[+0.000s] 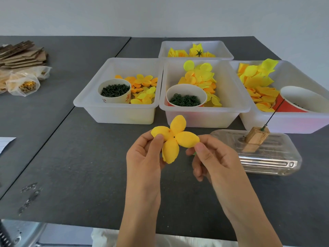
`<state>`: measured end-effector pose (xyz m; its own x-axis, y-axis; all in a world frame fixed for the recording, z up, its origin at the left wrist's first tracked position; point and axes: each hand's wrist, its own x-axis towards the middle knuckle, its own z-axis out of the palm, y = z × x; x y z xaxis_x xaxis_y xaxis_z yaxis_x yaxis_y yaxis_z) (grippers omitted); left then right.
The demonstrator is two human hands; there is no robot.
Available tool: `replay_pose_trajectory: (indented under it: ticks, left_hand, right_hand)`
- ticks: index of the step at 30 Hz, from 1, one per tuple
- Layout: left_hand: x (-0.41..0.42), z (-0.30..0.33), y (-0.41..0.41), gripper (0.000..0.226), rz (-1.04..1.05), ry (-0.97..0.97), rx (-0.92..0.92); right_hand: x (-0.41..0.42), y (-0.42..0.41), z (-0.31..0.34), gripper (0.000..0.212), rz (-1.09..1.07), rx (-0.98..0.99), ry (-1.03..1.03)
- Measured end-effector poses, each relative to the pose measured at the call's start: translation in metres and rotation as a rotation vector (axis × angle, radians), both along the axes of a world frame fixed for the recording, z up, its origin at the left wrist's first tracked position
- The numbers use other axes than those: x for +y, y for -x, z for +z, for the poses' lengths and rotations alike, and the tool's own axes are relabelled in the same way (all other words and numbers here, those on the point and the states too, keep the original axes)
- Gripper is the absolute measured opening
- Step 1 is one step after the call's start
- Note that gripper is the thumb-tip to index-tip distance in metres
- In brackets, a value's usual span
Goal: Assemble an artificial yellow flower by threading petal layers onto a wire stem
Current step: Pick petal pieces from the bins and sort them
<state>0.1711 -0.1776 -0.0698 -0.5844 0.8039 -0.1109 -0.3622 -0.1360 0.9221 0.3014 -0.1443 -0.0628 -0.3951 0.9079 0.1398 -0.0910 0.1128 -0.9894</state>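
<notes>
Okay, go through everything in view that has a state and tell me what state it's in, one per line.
Petal layer: held up flat, not yet threaded.
Left hand: pinches one petal.
Right hand: pinches the opposite petal.
Wire stem: stands tilted in the wooden block, bare.
Left cup: upright, full of dark green pieces.
Middle cup: tilted, holds green rings.
Right cup: tipped over.

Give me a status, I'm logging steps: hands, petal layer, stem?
Both hands, left hand and right hand, pinch a four-petal yellow layer. Wire stem stands bare in its wooden block, right. Nothing between.
</notes>
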Motion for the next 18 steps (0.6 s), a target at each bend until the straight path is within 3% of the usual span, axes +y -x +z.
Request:
replay_pose_trajectory:
  ticks: [3,5,7,9,11,13,18]
  left_hand:
    - [0.000,-0.001,-0.005,0.015,-0.011,0.045,0.149]
    - [-0.003,-0.002,-0.010,0.033,0.053,0.092,0.494]
    - [-0.007,0.004,-0.012,0.054,0.091,0.020,0.835]
    - [-0.007,0.011,-0.011,0.045,-0.024,-0.136,1.003]
    - [-0.008,0.015,-0.012,0.033,-0.170,-0.221,0.976]
    - [-0.010,0.016,-0.016,0.035,-0.275,-0.238,0.834]
    - [-0.012,0.017,-0.028,0.034,-0.335,-0.251,0.649]
  right_hand:
    - [0.000,-0.002,0.001,0.020,-0.067,0.017,-0.027]
    - [-0.001,-0.002,0.003,0.017,-0.088,0.024,-0.033]
    - [-0.002,-0.003,0.007,0.017,-0.094,0.023,-0.056]
    - [-0.004,-0.005,0.011,0.019,-0.083,0.047,-0.082]
    - [-0.005,-0.006,0.014,0.020,-0.069,0.081,-0.104]
    - [-0.007,-0.005,0.016,0.021,-0.098,0.104,-0.132]
    - [-0.009,0.000,0.013,0.018,-0.225,0.088,-0.217]
